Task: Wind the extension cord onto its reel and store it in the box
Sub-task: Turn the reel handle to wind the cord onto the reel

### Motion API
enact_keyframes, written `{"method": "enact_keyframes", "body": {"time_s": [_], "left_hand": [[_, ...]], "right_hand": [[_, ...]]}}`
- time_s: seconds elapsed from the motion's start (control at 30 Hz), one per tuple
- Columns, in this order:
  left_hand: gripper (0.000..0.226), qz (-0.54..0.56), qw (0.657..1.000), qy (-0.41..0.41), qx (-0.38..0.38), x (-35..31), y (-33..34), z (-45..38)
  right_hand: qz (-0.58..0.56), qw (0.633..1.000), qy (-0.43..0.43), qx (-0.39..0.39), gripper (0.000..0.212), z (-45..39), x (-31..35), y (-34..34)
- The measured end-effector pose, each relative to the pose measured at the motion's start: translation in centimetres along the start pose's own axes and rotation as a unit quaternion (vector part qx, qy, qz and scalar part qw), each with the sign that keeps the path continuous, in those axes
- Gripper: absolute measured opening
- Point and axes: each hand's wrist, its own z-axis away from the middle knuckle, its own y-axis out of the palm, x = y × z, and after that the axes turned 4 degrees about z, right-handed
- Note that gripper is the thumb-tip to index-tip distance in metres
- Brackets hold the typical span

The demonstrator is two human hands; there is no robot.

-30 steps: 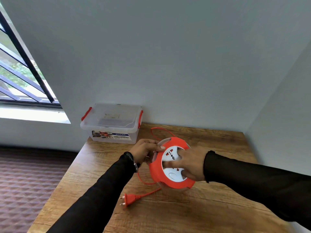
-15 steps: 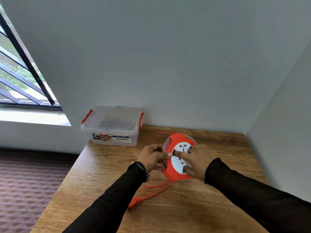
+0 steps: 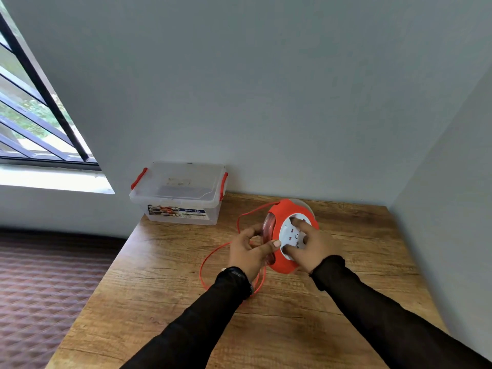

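An orange cord reel (image 3: 282,211) with a white socket face stands tilted on edge above the wooden table (image 3: 165,283). My left hand (image 3: 250,251) grips its left rim, thumb on the orange front. My right hand (image 3: 311,246) presses its fingers on the white socket disc. The orange cord (image 3: 210,259) loops loose on the table to the left of the reel and passes under my left wrist. The plug is hidden. A clear plastic box (image 3: 178,193) with red latches sits lidded at the table's back left corner.
Grey walls close the table off at the back and on the right. The table's left edge drops to a patterned brown floor (image 3: 40,288). A barred window (image 3: 34,123) is at the far left.
The reel and both hands have moved away from me toward the back wall. The plug, seen earlier on the table near my left arm, has gone out of sight.
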Motion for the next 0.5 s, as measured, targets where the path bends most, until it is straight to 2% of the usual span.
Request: {"method": "enact_keyframes", "body": {"time_s": [0.07, 0.13, 0.27, 0.37, 0.5], "left_hand": [[0.034, 0.013, 1.0, 0.01, -0.006, 0.2, 0.4, 0.2], [0.036, 0.027, 1.0, 0.014, -0.001, 0.7, 0.8, 0.3], [0.036, 0.032, 0.999, 0.025, -0.004, 0.9, 1.5, 0.7], [0.037, 0.039, 0.998, 0.032, -0.029, 1.0, 1.5, 0.7], [0.039, 0.019, 0.998, 0.04, -0.037, 1.4, 1.4, 0.3]], "right_hand": [[-0.095, 0.995, 0.04, -0.008, 0.072, -0.2, 0.0, 0.2], [-0.209, 0.974, 0.091, -0.02, 0.072, -0.3, 0.2, 0.3], [-0.404, 0.888, 0.218, 0.029, 0.065, -0.6, 1.2, -0.6], [-0.454, 0.844, 0.276, 0.076, 0.048, -0.7, 1.0, -1.2], [-0.583, 0.741, 0.318, 0.099, 0.022, -0.3, 1.3, -1.2]]}}
